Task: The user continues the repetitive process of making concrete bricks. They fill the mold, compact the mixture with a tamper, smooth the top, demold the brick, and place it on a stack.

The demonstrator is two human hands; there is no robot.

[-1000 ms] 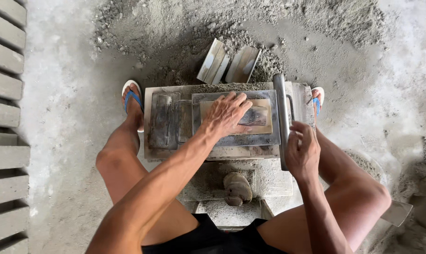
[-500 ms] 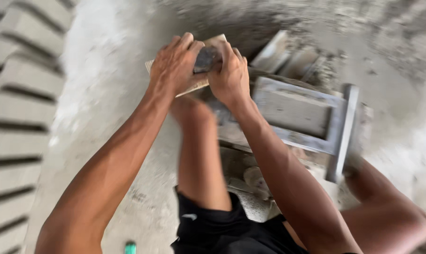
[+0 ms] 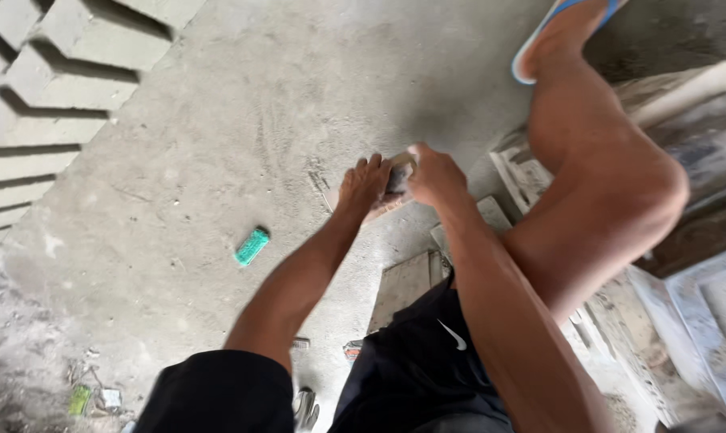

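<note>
My left hand [image 3: 361, 189] and my right hand [image 3: 433, 175] grip the two ends of a small wooden board carrying a grey moulded block [image 3: 397, 181]. Most of the block is hidden between my fingers. I hold it low, just above the concrete floor [image 3: 243, 144], to the left of my bent knee [image 3: 619, 188]. Behind that knee, at the right edge, stands the grey metal block mould [image 3: 699, 112].
Rows of grey concrete blocks [image 3: 50, 88] stand on the floor at the upper left. A small green object [image 3: 252, 246] lies on the floor left of my forearm. My foot in a blue and white sandal [image 3: 555, 32] rests at the top. Boards [image 3: 403, 285] lie beneath me.
Both hands lifted the block on its board off the mould and swung it left and down towards the floor. My head turned left with it.
</note>
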